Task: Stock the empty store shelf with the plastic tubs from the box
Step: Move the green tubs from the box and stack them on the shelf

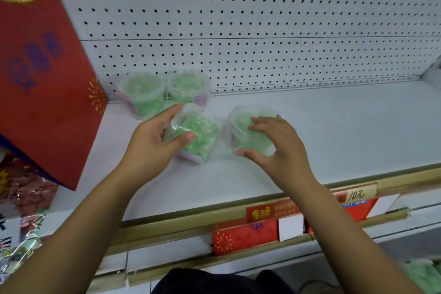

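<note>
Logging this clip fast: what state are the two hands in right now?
Left hand: closed, grips the tilted tub.
Right hand: closed, grips the upright tub.

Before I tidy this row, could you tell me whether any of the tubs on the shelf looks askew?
Yes. The front-left tub, gripped by the left hand, leans at an angle; the two back tubs and the front-right tub under the right hand stand upright.
</note>
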Tool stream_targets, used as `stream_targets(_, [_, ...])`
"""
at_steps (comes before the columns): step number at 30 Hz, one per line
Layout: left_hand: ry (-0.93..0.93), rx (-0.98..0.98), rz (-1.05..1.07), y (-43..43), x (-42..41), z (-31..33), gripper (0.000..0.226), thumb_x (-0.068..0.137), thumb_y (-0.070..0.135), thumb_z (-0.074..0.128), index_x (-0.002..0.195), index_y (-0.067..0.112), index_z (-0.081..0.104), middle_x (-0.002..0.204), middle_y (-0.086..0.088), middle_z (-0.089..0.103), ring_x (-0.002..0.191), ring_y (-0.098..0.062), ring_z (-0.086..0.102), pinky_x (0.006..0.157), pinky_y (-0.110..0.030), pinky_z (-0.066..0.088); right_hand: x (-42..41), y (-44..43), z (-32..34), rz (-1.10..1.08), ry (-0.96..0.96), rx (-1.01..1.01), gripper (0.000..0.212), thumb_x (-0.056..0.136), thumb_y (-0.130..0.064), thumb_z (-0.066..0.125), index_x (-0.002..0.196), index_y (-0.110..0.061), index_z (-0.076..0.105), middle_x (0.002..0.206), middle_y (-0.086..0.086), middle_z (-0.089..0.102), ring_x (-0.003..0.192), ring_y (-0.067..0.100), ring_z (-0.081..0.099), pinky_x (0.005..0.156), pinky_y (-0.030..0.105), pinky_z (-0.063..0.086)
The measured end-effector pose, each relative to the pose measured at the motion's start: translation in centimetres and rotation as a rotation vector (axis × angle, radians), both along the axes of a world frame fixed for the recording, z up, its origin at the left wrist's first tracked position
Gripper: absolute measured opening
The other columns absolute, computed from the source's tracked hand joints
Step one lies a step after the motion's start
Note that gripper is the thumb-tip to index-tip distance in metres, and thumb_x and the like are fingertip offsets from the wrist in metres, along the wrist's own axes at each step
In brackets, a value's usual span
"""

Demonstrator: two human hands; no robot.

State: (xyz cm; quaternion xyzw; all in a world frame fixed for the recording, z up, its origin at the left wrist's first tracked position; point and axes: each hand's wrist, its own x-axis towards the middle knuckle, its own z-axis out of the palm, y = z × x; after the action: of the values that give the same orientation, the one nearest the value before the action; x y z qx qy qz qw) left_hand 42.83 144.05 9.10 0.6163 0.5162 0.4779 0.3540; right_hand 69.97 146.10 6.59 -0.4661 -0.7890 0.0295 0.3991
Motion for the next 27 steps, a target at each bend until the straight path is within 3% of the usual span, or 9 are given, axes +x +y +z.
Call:
stream_targets(5, [0.05,0.033,0.086,-0.1,-1.8,0.7,0.067,0.081,0.013,0.078,0.142,0.023,0.052,0.133,0.013,0.061,0.12,0.006,0.056,0.104,-0.016,0.042,-1.2,0.6,-0.6,-0.024,0.05,0.011,0.046,0.076,-0.049,0.079,0.104,-0.014,0.074,0.12,-0.001,0.07,0.12,0.018,0.06,0.118,0.039,0.031])
stream_targets(8, [0.271,0.124,0.186,-0.3,-3.5,0.9,0.069,0.079,0.018,0.081,0.141,0.031,0.052,0.136,0.02,0.053,0.126,0.013,0.046,0.104,-0.002,0.03,-2.2,1.2,-0.8,-0.008,0.062,-0.009,0.047,0.076,-0.05,0.079,0.106,-0.014,0.074,0.122,-0.001,0.069,0.122,0.019,0.058,0.119,0.034,0.027])
stream_targets(11, [0.525,0.174,0.22,-0.4,-5.4,0.8,0.072,0.079,0.017,0.081,0.142,0.032,0.05,0.137,0.025,0.041,0.131,0.01,0.034,0.105,0.002,0.02,-3.4,1.7,-1.0,0.036,0.062,-0.031,0.052,0.074,-0.051,0.08,0.11,-0.014,0.073,0.127,0.0,0.067,0.126,0.021,0.056,0.12,0.031,0.022])
stream_targets(13, [0.668,0.212,0.156,-0.2,-6.5,0.2,0.07,0.078,0.022,0.082,0.141,0.027,0.052,0.14,0.031,0.031,0.136,0.008,0.027,0.115,-0.011,0.019,-4.5,2.1,-1.0,0.077,0.062,-0.057,0.061,0.071,-0.057,0.078,0.114,-0.014,0.072,0.131,0.001,0.064,0.129,0.021,0.052,0.121,0.03,0.018])
stream_targets(15, [0.813,0.251,0.096,0.0,-7.4,-0.6,0.069,0.075,0.047,0.075,0.138,0.025,0.056,0.147,0.022,0.035,0.142,-0.003,0.029,0.12,-0.032,0.019,-5.6,2.3,-0.7,0.098,0.057,-0.078,0.069,0.069,-0.065,0.073,0.117,-0.015,0.071,0.135,0.0,0.061,0.133,0.016,0.047,0.122,0.03,0.018])
stream_targets(17, [0.839,0.219,0.098,0.0,-7.7,-1.0,0.073,0.074,0.067,0.059,0.135,0.028,0.058,0.15,0.01,0.043,0.143,-0.011,0.033,0.118,-0.034,0.018,-6.5,2.4,-0.4,0.098,0.035,-0.1,0.069,0.07,-0.066,0.071,0.119,-0.016,0.071,0.137,-0.002,0.06,0.134,0.016,0.045,0.121,0.037,0.023])
stream_targets(19, [0.808,0.207,0.12,0.3,-7.8,-1.1,0.069,0.081,0.072,0.046,0.133,0.03,0.061,0.148,0.008,0.048,0.14,-0.013,0.04,0.116,-0.039,0.025,-7.0,2.6,-0.2,0.096,0.012,-0.105,0.064,0.072,-0.06,0.074,0.12,-0.017,0.071,0.137,-0.001,0.06,0.134,0.016,0.044,0.119,0.042,0.029])
stream_targets(23, [0.777,0.206,0.163,1.0,-7.7,-1.2,0.056,0.088,0.064,0.044,0.13,0.032,0.063,0.146,0.01,0.051,0.139,-0.012,0.042,0.114,-0.036,0.027,-7.8,3.1,-0.5,0.129,-0.005,-0.07,0.053,0.077,-0.05,0.078,0.119,-0.018,0.072,0.135,-0.001,0.062,0.132,0.016,0.048,0.118,0.04,0.03])
stream_targets(27, [0.745,0.198,0.179,1.3,-7.5,-1.3,0.052,0.09,0.06,0.043,0.129,0.034,0.063,0.145,0.014,0.051,0.139,-0.009,0.041,0.113,-0.029,0.022,-8.7,3.6,-0.6,0.178,-0.02,-0.048,0.052,0.082,-0.056,0.064,0.119,-0.02,0.072,0.134,-0.002,0.064,0.13,0.014,0.051,0.118,0.031,0.025])
